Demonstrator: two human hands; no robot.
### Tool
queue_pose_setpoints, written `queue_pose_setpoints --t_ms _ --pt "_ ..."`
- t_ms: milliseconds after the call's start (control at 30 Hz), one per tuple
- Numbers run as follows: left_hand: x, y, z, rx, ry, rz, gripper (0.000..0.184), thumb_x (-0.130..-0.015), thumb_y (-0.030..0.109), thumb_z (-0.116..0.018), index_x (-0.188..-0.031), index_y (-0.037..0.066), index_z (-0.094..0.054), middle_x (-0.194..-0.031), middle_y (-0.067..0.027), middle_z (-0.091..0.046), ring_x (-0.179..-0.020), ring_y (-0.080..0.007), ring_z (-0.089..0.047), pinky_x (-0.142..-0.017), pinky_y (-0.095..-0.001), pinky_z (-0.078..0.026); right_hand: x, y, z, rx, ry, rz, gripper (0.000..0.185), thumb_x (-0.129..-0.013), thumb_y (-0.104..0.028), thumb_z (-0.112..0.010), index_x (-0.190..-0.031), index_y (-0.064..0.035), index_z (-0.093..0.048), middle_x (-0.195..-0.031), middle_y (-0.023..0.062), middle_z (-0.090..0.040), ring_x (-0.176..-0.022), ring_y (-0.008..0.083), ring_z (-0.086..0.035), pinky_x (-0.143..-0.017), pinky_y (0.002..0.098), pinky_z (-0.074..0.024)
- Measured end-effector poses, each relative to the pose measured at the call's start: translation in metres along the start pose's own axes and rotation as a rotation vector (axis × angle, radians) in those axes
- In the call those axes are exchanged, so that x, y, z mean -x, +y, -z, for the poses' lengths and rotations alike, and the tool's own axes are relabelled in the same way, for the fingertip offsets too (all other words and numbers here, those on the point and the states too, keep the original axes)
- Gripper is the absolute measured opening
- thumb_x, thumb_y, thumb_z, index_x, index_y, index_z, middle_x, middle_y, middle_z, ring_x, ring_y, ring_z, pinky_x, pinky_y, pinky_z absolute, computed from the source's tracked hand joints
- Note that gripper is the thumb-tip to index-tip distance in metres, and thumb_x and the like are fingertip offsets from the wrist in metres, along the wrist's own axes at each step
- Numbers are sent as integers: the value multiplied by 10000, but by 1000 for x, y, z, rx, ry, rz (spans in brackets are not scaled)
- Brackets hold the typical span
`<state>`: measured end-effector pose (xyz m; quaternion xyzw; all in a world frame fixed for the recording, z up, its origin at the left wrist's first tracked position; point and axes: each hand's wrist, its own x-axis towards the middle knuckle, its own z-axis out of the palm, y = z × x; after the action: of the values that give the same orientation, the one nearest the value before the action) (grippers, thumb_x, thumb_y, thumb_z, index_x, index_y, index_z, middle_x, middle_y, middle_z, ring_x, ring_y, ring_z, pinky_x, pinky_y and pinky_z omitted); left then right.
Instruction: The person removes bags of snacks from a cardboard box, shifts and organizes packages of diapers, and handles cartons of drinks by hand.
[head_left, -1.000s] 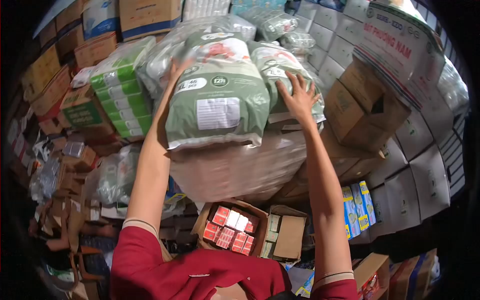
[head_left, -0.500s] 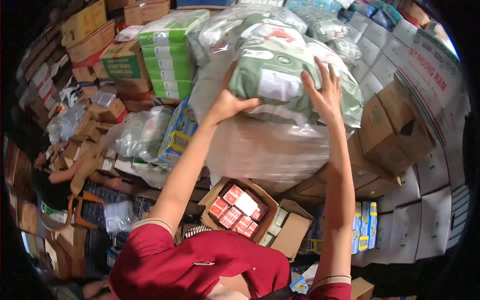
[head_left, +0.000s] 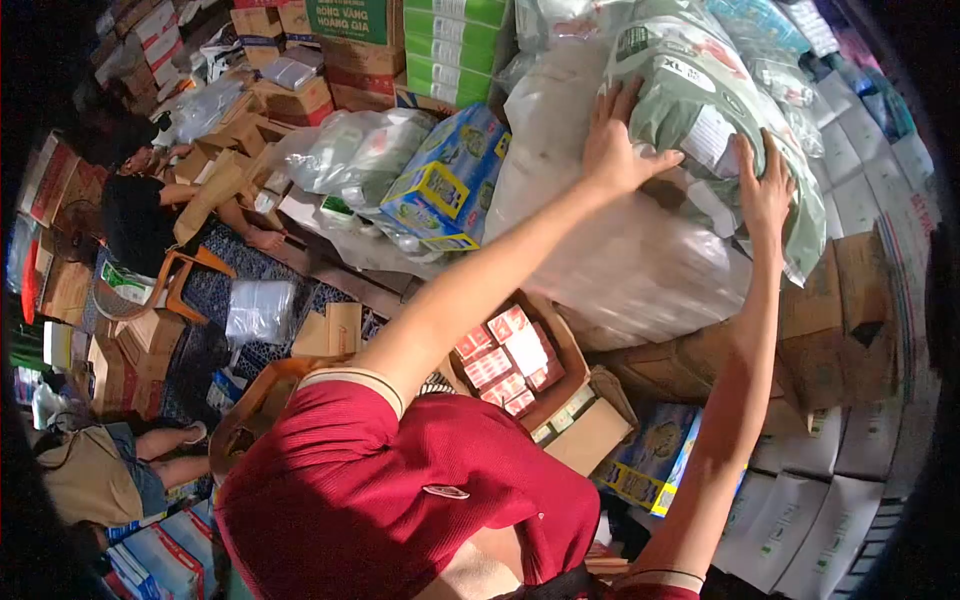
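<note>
A soft green-grey plastic pack marked XL (head_left: 665, 100), with a white label on its front, lies on top of a large pile wrapped in cloudy clear plastic (head_left: 640, 270). My left hand (head_left: 622, 150) grips its left side, fingers up along the edge and thumb across the front. On the right side my right hand (head_left: 765, 200) presses with spread fingers, holding the pack between both hands. Beneath my arms, an opened carton (head_left: 565, 350) holds several red-and-white small boxes (head_left: 505, 360).
Green packs (head_left: 455, 50) and a blue-yellow pack (head_left: 445, 185) stand left of the pile. Brown cartons (head_left: 790, 330) and white boxes (head_left: 800, 520) line the right. At far left a seated person (head_left: 140, 215) works among cartons; another person (head_left: 100, 470) is lower left.
The view has swung left, so the pile and both hands now appear farther right. My hands are still on the green-grey pack, which looks more tilted. More of the left side shows.
</note>
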<state>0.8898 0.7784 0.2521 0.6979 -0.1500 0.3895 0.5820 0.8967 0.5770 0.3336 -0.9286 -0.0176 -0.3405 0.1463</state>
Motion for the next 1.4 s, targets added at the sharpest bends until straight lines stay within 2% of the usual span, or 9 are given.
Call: queue_pose_setpoints --t_ms 133,300,367,467,667,800,933,1233,1400 --pt "19 -4 -14 -81 121 -75 855 -637 421 -686 -1245 -33 -293 -1270 -271 -282 -1187 -407 -256 -974 -454 -241 4 -5 2 6 30 19 700 -709 -696 -381 -1253 -256 -375 -1325 176 -285 -1245 411 -149 -988 522 -127" --pt "15 -13 -7 -5 36 -75 882 -638 436 -678 -1260 -35 -267 -1275 -288 -263 -1198 -408 -233 -985 -452 -218 3 -4 0 2 32 12 707 -704 -706 -375 -1253 -260 -371 -1320 167 -296 -1238 422 -156 -990 523 -125" --pt "19 -12 -1 1 -5 -53 886 -644 424 -676 -1269 -33 -246 -1277 -291 -250 -1204 -404 -223 -988 -457 -208 2 -2 -1 17 31 34 722 -717 -698 -363 -1262 -224 -362 -1313 160 -307 -1237 401 -179 -1005 486 -122" --pt "51 22 10 -67 82 -43 834 -671 331 -671 -1281 -23 -226 -1286 -282 -231 -1208 -401 -215 -989 -460 -199 2 -3 0 45 27 59 705 -747 -669 -349 -1265 -191 -360 -1300 155 -328 -1227 389 -208 -1015 455 -126" --pt "102 34 53 -14 -16 -69 709 -710 144 -624 -1284 4 -232 -1289 -250 -233 -1198 -404 -228 -984 -444 -210 5 -9 2 49 28 57 668 -773 -634 -346 -1253 -170 -373 -1258 163 -374 -1213 365 -248 -1017 444 -128" --pt "97 18 66 -88 23 -23 717 -706 143 -623 -1294 29 -230 -1314 -250 -190 -1214 -406 -197 -987 -449 -198 8 -17 4 48 56 101 635 -803 -577 -355 -1242 -118 -377 -1224 165 -410 -1178 297 -329 -1023 412 -119" --pt "79 11 50 -87 -54 -76 765 -703 174 -628 -1319 53 -191 -1322 -270 -163 -1222 -423 -162 -984 -497 -168 10 -22 4 20 51 78 650 -785 -584 -389 -1242 -122 -383 -1225 163 -410 -1180 321 -302 -998 417 -186" --pt "78 -11 33 -170 -181 -135 802 -692 213 -636 -1322 45 -170 -1295 -223 -259 -1191 -404 -253 -960 -575 -123 9 -14 -1 -72 80 119 618 -790 -543 -432 -1209 -89 -423 -1201 173 -432 -1150 334 -343 -959 391 -255" --pt "81 -21 34 -221 -230 -147 872 -619 188 -669 -1318 39 -170 -1280 -214 -288 -1185 -386 -269 -973 -561 -126 42 -34 -3 -139 161 19 534 -854 -429 -432 -1245 -68 -381 -1240 150 -399 -1129 246 -391 -954 332 -275"
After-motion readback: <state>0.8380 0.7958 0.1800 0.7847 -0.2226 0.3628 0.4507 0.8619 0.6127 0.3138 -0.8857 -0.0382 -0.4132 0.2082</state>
